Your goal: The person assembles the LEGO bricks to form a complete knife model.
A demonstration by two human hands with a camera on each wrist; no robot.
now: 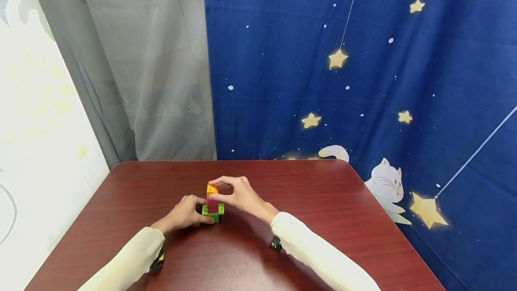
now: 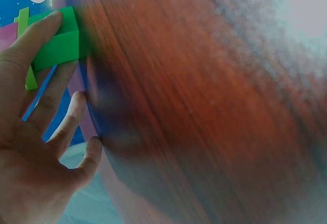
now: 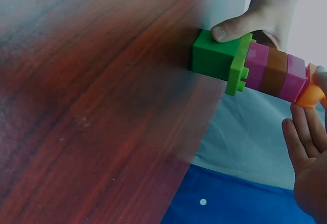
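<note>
A small tower of toy building blocks stands on the table. Its base is a green block (image 3: 212, 58), topped by a wider lime plate (image 3: 237, 68). Above that come a magenta block (image 3: 255, 63), a brown block (image 3: 273, 71), another magenta block (image 3: 292, 78) and a rounded orange block (image 3: 309, 95). My left hand (image 1: 186, 212) grips the green base between thumb and fingers, as the left wrist view shows on the green block (image 2: 59, 47). With thumb and fingertips, my right hand (image 1: 242, 194) pinches the orange block (image 1: 212, 190) at the top.
The dark red wooden table (image 1: 282, 183) has rounded far corners. Behind it hang a grey curtain (image 1: 161, 80) and a blue curtain (image 1: 274, 57) printed with stars and a white cat. A pale patterned surface (image 1: 32, 125) lies along the left side.
</note>
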